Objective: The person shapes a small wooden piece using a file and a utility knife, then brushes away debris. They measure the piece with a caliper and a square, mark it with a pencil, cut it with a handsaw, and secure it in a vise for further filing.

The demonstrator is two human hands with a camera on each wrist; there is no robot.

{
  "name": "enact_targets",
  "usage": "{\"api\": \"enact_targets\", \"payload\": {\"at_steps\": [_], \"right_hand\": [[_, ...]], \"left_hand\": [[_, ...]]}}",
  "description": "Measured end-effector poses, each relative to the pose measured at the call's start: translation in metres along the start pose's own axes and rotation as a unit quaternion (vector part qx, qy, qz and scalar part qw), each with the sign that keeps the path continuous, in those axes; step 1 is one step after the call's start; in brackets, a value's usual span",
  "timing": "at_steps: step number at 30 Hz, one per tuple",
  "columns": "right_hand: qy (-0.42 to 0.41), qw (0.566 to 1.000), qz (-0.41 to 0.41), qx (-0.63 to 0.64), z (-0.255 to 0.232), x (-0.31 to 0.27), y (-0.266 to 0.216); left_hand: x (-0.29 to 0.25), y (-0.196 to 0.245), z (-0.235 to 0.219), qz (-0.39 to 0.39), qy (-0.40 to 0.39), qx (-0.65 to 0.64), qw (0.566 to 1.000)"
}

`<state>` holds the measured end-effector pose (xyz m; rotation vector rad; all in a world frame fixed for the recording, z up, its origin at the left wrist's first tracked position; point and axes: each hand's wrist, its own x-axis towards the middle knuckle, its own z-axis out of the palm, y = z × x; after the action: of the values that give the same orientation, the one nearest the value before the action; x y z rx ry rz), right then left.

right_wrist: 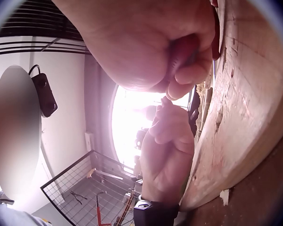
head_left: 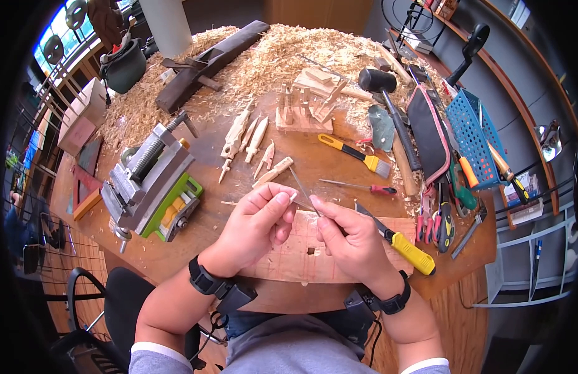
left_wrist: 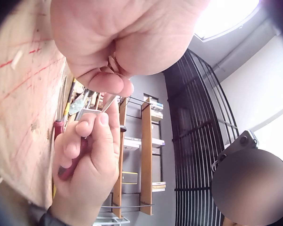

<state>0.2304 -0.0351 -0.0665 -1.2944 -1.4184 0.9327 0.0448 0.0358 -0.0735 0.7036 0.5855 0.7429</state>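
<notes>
My left hand (head_left: 257,221) pinches a small pale piece of wood (head_left: 294,196) between thumb and fingertips; the fingers hide most of it. The right hand (head_left: 351,237) grips a slim pointed metal tool (head_left: 299,182), its shaft reaching up past the left fingertips. In the left wrist view its dark red handle (left_wrist: 75,167) shows inside the right palm. Both hands are held close together above a wooden board (head_left: 270,269) with red pencil lines and a square hole. A yellow utility knife (head_left: 413,254) lies by the right hand.
Carved wooden figures (head_left: 257,140) and a red-handled screwdriver (head_left: 382,189) lie beyond the hands. A metal vise (head_left: 145,181) stands at the left. On the right are a brush (head_left: 354,156), a mallet (head_left: 388,106), pliers (head_left: 429,218) and a blue basket (head_left: 473,140). Shavings (head_left: 314,47) heap at the back.
</notes>
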Motion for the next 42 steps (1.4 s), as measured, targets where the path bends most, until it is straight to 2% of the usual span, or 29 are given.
{"api": "enact_targets", "payload": {"at_steps": [5,7,8,10,17,19,23,26,29,32,34,38,42], "right_hand": [[-0.001,1.0,-0.016,0.003,-0.001,-0.001,0.003],[-0.02,0.999,0.038,-0.002,-0.001,-0.002,-0.003],[-0.02,0.999,0.038,-0.002,-0.001,-0.002,-0.002],[-0.008,0.999,-0.042,-0.03,0.0,-0.002,0.001],[-0.036,0.997,-0.038,-0.051,0.0,0.001,0.0],[0.003,0.991,-0.106,-0.081,0.004,0.004,0.004],[0.026,0.995,-0.086,-0.039,0.002,0.004,0.004],[-0.011,0.996,-0.062,-0.056,0.0,0.001,-0.003],[-0.025,0.995,-0.052,-0.081,0.002,0.002,-0.001],[0.005,0.994,-0.096,-0.051,0.003,0.004,0.005],[-0.002,1.0,0.003,-0.002,-0.001,0.001,0.001],[-0.009,1.0,0.01,0.008,-0.001,-0.001,-0.002],[-0.022,1.0,-0.018,-0.004,-0.001,-0.002,-0.001]], "left_hand": [[0.003,-0.005,-0.005,0.035,-0.01,-0.001,0.999],[0.003,-0.004,-0.007,0.038,-0.013,0.028,0.999],[0.003,-0.004,-0.006,0.038,-0.012,0.028,0.999],[0.003,-0.003,-0.005,0.03,-0.001,0.02,0.999],[0.003,-0.003,-0.005,0.023,0.015,0.0,1.0],[0.002,-0.005,-0.009,0.026,-0.016,0.025,0.999],[0.004,-0.006,-0.006,0.023,-0.016,0.016,0.999],[0.001,-0.003,-0.005,0.032,0.001,-0.003,0.999],[0.002,-0.005,-0.008,0.023,-0.019,-0.007,1.0],[0.005,-0.004,-0.01,0.021,-0.004,0.003,1.0],[0.005,-0.003,-0.009,0.028,-0.021,0.006,0.999],[0.005,-0.002,-0.009,0.036,-0.016,0.007,0.999],[0.004,-0.002,-0.009,0.032,-0.004,0.008,0.999]]}}
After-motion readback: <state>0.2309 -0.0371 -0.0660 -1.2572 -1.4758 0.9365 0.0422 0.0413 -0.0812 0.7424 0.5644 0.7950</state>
